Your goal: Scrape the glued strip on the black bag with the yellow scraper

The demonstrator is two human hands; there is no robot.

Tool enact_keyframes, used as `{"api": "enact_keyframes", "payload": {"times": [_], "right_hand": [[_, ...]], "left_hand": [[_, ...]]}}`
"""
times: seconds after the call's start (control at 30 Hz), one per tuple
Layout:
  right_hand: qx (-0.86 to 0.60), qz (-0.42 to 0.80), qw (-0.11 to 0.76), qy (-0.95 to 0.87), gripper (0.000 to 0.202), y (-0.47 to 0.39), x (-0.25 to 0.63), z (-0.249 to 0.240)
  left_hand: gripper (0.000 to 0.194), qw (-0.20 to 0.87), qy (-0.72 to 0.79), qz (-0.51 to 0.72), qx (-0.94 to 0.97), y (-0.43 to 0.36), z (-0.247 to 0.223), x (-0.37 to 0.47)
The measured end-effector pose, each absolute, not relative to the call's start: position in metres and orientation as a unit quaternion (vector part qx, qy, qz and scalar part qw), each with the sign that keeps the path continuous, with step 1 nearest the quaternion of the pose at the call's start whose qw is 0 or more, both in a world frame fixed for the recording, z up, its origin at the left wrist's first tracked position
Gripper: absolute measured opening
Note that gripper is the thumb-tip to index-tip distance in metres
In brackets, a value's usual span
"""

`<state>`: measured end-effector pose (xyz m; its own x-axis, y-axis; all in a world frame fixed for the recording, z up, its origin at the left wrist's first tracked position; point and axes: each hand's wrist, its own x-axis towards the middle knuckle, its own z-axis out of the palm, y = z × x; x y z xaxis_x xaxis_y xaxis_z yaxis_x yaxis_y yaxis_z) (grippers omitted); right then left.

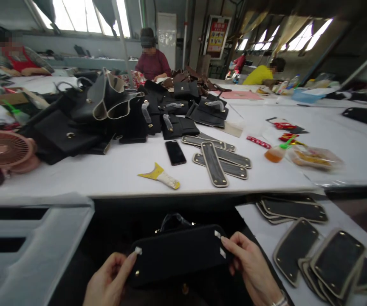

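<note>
I log the black bag base (pixel 177 253) at lower centre of frame, long axis running left-right, tilted up rightward. Left hand (pixel 108 280) pinches its left end, right hand (pixel 250 267) pinches its right end; both equally near, below the worktop (pixel 107 170) edge.

A large white worktable (pixel 113 170) carries a heap of black handbags (pixel 88 114), a black phone (pixel 175 152), a yellow-stained scraper (pixel 159 175), long black bag-base panels (pixel 218 159), a glue bottle (pixel 275 153) and a pink fan (pixel 3 149). A lower white surface (pixel 260 229) at right holds more black panels (pixel 317 255).
</note>
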<state>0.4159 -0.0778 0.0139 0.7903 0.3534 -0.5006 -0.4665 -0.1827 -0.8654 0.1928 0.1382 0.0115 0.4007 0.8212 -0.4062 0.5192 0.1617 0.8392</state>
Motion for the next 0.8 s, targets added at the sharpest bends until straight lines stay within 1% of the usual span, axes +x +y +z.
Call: {"api": "enact_keyframes", "payload": {"times": [0.1, 0.27, 0.4, 0.6, 0.7, 0.73, 0.8], "right_hand": [[-0.7, 0.336, 0.628, 0.047, 0.055, -0.082, 0.417, 0.014], [-0.706, 0.36, 0.605, 0.074, 0.056, -0.081, 0.423, 0.015], [-0.714, 0.364, 0.593, 0.078, 0.057, -0.08, 0.422, 0.019], [-0.704, 0.345, 0.618, 0.064, 0.058, -0.081, 0.418, 0.014], [-0.711, 0.312, 0.629, 0.033, 0.059, -0.081, 0.418, 0.004], [-0.719, 0.302, 0.626, 0.012, 0.059, -0.082, 0.419, 0.0], [-0.745, 0.287, 0.599, -0.055, 0.063, -0.085, 0.424, -0.005]], "left_hand": [[0.065, 0.553, 0.52, 0.143, 0.635, 0.136, 0.016, 0.195], [0.06, 0.592, 0.519, 0.157, 0.596, 0.134, 0.009, 0.194], [0.056, 0.571, 0.521, 0.176, 0.61, 0.13, 0.004, 0.192], [0.052, 0.558, 0.513, 0.192, 0.624, 0.126, -0.003, 0.193], [0.043, 0.526, 0.496, 0.222, 0.654, 0.126, -0.002, 0.192], [0.039, 0.51, 0.486, 0.23, 0.671, 0.127, -0.001, 0.192], [0.039, 0.475, 0.45, 0.243, 0.716, 0.13, 0.005, 0.192]]}}
